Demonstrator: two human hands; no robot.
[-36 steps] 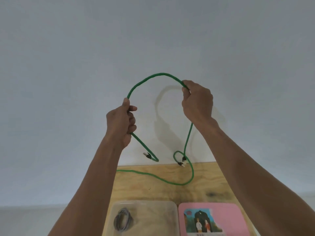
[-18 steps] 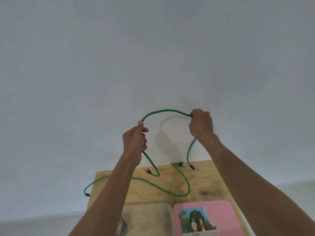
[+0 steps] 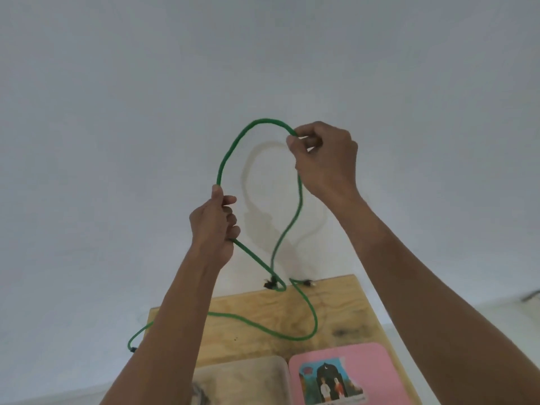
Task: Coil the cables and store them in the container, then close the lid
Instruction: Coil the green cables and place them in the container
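Observation:
A green cable (image 3: 230,150) arches in the air between both hands, in front of the white wall. My left hand (image 3: 214,226) grips it at the lower left of the arch. Higher and to the right, my right hand (image 3: 324,159) pinches the arch's other end. From each hand a strand hangs down to black plugs (image 3: 270,283) near the table's far edge. Another green length (image 3: 263,328) lies looped on the wooden table (image 3: 350,314) and droops over its left edge. The clear container (image 3: 248,378) sits open at the bottom, a grey coil (image 3: 200,394) inside, partly hidden by my left arm.
The pink lid (image 3: 377,361) with a picture label lies flat to the right of the container. The table is small and stands against the white wall, with its left and right edges close by.
Both hands have risen with the cable, widening the arch after dipping low half a second ago. The view has also shifted a little.

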